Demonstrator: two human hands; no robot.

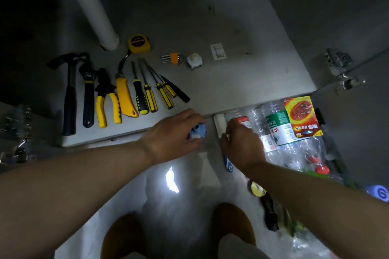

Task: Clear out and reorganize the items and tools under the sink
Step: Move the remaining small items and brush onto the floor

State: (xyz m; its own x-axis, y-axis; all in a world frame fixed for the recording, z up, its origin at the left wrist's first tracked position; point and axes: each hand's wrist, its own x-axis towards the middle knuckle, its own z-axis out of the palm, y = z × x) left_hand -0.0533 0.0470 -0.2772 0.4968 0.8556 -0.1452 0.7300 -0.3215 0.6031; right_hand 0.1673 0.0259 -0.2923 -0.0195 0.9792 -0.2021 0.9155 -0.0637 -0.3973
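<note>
A row of tools lies on the cabinet floor [210, 27]: a hammer [69, 94], a wrench [88, 94], yellow pliers [107, 101], a utility knife [124, 99] and several screwdrivers [151, 90]. Behind them are a yellow tape measure [138, 43], orange hex keys [171, 58], a white fitting [194, 61] and a white wall switch [218, 51]. My left hand [174, 134] grips a small blue and white part [197, 131] at the cabinet's front edge. My right hand [242, 143] is curled over a blue-handled item [228, 164]; what it grips is hidden.
A white drain pipe [92, 6] comes down at the back left. Several empty plastic bottles [280, 132] and a red food packet [301, 118] lie on the floor at right. Door hinges [339, 65] stick out on the right, others on the left [16, 132]. My knees [231, 223] are below.
</note>
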